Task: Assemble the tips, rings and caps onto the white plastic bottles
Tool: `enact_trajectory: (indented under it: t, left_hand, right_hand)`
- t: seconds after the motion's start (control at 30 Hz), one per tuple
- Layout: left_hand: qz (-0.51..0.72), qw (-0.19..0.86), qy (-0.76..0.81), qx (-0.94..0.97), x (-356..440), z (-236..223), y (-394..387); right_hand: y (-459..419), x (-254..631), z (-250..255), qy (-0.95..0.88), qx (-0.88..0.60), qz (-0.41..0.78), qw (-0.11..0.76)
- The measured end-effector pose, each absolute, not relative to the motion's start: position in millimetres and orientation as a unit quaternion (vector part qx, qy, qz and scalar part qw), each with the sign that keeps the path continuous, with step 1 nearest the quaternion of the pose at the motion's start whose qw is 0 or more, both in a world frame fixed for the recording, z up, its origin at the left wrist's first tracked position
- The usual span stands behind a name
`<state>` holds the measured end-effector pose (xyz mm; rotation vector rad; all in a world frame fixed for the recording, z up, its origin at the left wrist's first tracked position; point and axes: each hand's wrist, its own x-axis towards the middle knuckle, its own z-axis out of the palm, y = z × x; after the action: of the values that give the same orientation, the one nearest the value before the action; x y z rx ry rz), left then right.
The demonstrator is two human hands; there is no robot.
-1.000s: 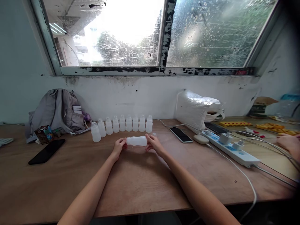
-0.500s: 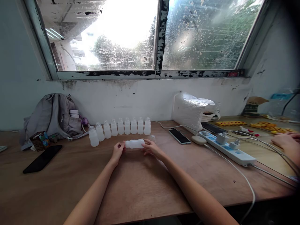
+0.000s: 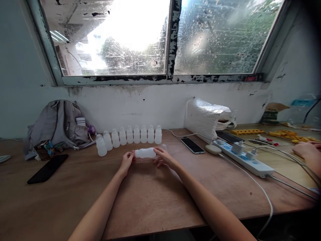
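A frosted white plastic bottle point(image 3: 145, 153) lies sideways between my hands, just above or on the table; I cannot tell which. My left hand point(image 3: 127, 162) is closed at its narrower left end, fingers pinched together. At the opposite end, my right hand point(image 3: 164, 158) grips the base with thumb and fingers, the lower fingers curled loosely beneath. Something clear, like thin plastic, shows behind my right hand and under the bottle; its shape is hard to make out. Beyond my hands stands a row of several similar upright bottles point(image 3: 136, 135) with clear tops.
Right of my hands lie a phone point(image 3: 192, 145), a round pad point(image 3: 213, 149) and a power strip point(image 3: 243, 159) with cables. A grey backpack point(image 3: 59, 124), a small carton point(image 3: 45, 150) and a black phone-like slab point(image 3: 47, 169) sit left. Another person's hand point(image 3: 307, 150) rests far right.
Both hands keep hold of the bottle, which has risen or shifted very slightly. The view has moved a little; otherwise the scene looks the same.
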<state>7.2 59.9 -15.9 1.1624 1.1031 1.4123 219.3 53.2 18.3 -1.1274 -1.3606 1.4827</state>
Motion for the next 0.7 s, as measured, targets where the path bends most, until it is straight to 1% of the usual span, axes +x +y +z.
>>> enact_trajectory:
  t: [0.1, 0.23, 0.3, 0.4, 0.47, 0.57, 0.7]
  left_hand:
    - [0.575, 0.484, 0.447, 0.485, 6.7, -16.3, 59.7]
    - [0.571, 0.482, 0.431, 0.506, 7.9, -14.4, 56.7]
    - [0.572, 0.477, 0.427, 0.512, 8.9, -13.5, 55.4]
    - [0.576, 0.471, 0.425, 0.515, 9.1, -12.2, 54.8]
    - [0.579, 0.468, 0.423, 0.517, 8.2, -11.2, 55.0]
    - [0.581, 0.467, 0.421, 0.517, 7.0, -9.7, 55.0]
    - [0.577, 0.481, 0.425, 0.504, 8.1, -6.8, 52.5]
  right_hand:
    - [52.9, 218.4, 19.0, -0.556, -0.420, 0.588, 0.410]
    - [54.2, 215.8, 18.5, -0.516, -0.501, 0.576, 0.389]
    - [53.9, 216.0, 19.1, -0.512, -0.481, 0.586, 0.404]
    - [52.2, 218.2, 20.6, -0.539, -0.413, 0.606, 0.415]
    - [51.6, 219.3, 20.5, -0.555, -0.412, 0.607, 0.392]
    - [52.0, 218.7, 19.4, -0.559, -0.449, 0.594, 0.365]
    - [51.5, 215.7, 20.6, -0.567, -0.431, 0.574, 0.405]
